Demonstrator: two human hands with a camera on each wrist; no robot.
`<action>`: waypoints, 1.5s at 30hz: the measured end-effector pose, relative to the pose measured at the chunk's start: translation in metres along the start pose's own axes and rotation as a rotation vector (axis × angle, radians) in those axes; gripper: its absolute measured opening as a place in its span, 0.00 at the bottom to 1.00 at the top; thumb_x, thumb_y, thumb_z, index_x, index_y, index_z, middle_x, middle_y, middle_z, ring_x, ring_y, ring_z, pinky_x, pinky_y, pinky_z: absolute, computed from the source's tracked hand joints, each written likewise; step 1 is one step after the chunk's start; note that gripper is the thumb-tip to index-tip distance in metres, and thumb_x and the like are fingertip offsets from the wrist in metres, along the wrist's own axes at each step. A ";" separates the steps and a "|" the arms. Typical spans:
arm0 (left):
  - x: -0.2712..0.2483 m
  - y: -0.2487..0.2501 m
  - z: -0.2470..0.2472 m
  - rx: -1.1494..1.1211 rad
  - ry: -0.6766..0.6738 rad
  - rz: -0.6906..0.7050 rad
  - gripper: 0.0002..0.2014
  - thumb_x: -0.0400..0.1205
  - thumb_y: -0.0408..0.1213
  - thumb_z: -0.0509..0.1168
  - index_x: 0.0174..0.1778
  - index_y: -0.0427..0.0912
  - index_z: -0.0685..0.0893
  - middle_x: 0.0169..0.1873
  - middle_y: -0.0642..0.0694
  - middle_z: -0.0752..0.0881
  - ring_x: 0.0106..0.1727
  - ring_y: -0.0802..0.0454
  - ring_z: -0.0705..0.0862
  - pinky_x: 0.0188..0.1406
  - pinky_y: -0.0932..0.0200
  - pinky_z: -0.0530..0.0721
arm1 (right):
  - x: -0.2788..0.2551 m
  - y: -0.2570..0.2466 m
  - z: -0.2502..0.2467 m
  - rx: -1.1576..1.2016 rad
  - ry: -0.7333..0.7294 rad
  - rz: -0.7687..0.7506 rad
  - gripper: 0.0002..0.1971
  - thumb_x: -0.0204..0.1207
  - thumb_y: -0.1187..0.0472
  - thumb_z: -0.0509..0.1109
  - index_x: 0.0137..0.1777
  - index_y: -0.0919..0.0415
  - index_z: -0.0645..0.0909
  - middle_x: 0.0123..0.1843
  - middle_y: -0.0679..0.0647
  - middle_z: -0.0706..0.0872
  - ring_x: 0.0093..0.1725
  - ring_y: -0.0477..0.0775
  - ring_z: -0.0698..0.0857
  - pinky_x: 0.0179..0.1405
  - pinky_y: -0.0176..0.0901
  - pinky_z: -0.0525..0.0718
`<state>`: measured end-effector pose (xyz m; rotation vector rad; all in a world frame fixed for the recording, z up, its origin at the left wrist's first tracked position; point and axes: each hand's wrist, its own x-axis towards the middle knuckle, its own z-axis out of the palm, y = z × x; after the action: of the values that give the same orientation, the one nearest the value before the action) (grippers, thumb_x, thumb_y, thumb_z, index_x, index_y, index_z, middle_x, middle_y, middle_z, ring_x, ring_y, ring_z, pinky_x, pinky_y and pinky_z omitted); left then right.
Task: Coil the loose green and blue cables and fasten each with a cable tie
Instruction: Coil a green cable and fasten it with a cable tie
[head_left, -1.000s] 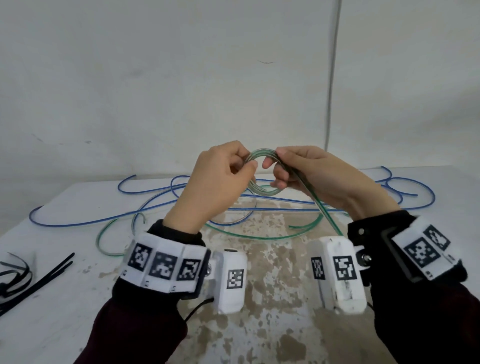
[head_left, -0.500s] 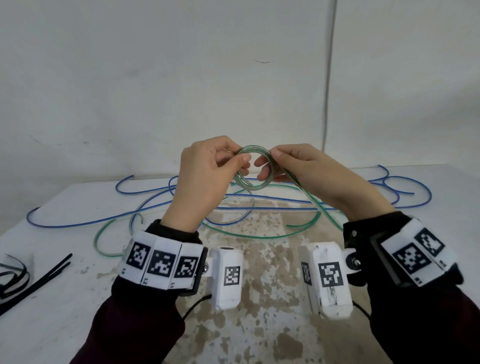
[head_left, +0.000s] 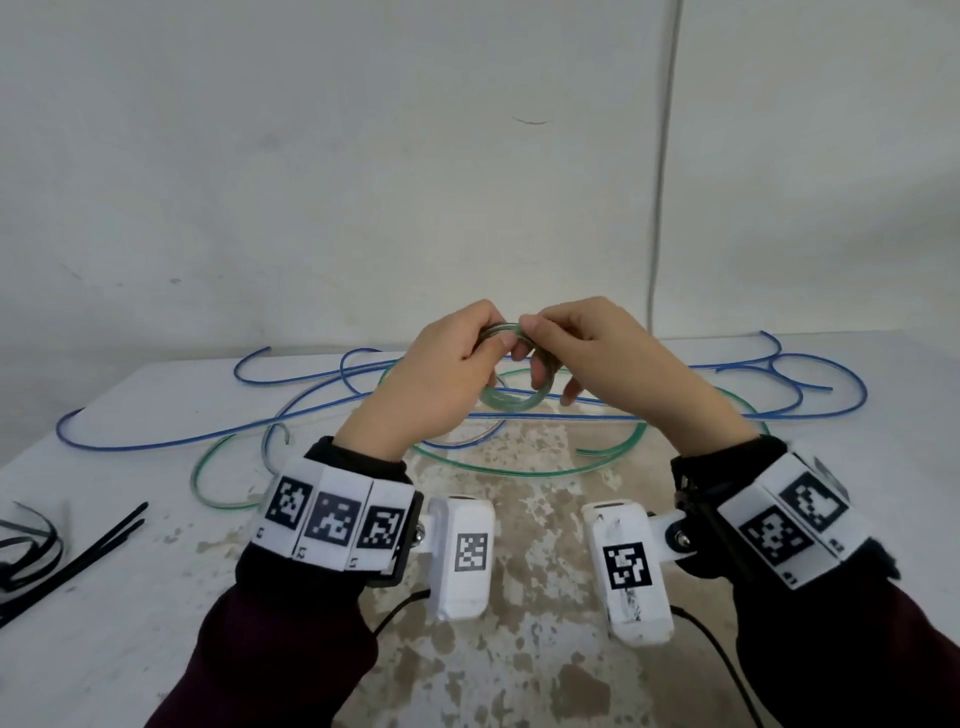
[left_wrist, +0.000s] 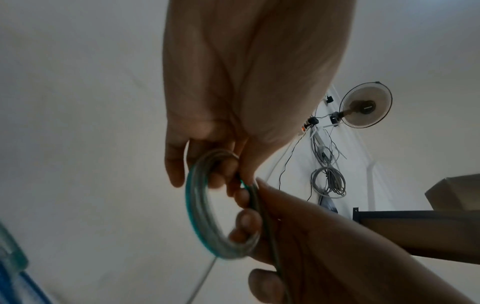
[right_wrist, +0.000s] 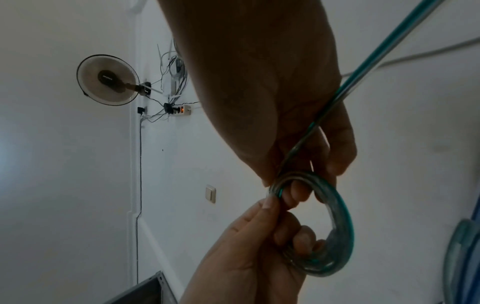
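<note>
Up above the table (head_left: 156, 649), both hands gripping one small green cable coil (head_left: 511, 400): left hand (head_left: 441, 379) fingers curled round its left side, right hand (head_left: 597, 358) pinching the top. Behind, loose blue cable (head_left: 156, 441); far left, black cable ties (head_left: 78, 551).

Maroon sleeves (head_left: 270, 639), marker-tagged white wristbands (head_left: 332, 519)

both hands are raised in front of the body, close together, fingertips nearly meeting. the left hand (head_left: 441, 374) has its fingers curled, thumb and fingers pinching the green coil (head_left: 511, 402). the right hand (head_left: 597, 358) grips the same coil from the other side, fingers bent. both forearms angle inward, wrists banded.
</note>
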<state>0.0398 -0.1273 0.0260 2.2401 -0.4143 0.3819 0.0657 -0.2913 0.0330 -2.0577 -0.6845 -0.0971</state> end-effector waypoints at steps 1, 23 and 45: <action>-0.001 0.001 0.001 0.044 0.010 0.004 0.09 0.86 0.37 0.58 0.44 0.39 0.79 0.29 0.47 0.78 0.30 0.55 0.73 0.33 0.57 0.70 | -0.001 -0.001 0.001 0.063 -0.022 0.041 0.18 0.86 0.56 0.57 0.44 0.63 0.85 0.31 0.53 0.86 0.33 0.46 0.83 0.24 0.39 0.81; 0.001 0.020 0.003 -0.646 0.051 -0.081 0.15 0.86 0.31 0.55 0.32 0.37 0.73 0.19 0.49 0.72 0.26 0.49 0.76 0.35 0.61 0.77 | 0.001 -0.006 -0.005 0.723 -0.073 0.110 0.18 0.88 0.58 0.52 0.35 0.62 0.71 0.19 0.45 0.68 0.28 0.49 0.74 0.42 0.36 0.78; -0.005 0.005 -0.027 -0.268 -0.117 0.052 0.12 0.87 0.33 0.57 0.39 0.36 0.79 0.26 0.47 0.62 0.26 0.56 0.61 0.29 0.63 0.61 | -0.008 -0.008 -0.028 -0.193 0.246 -0.141 0.14 0.81 0.51 0.66 0.36 0.54 0.86 0.28 0.64 0.74 0.23 0.45 0.65 0.24 0.33 0.63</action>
<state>0.0293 -0.1086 0.0443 1.9984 -0.5531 0.2089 0.0605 -0.3141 0.0525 -2.1305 -0.6868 -0.5066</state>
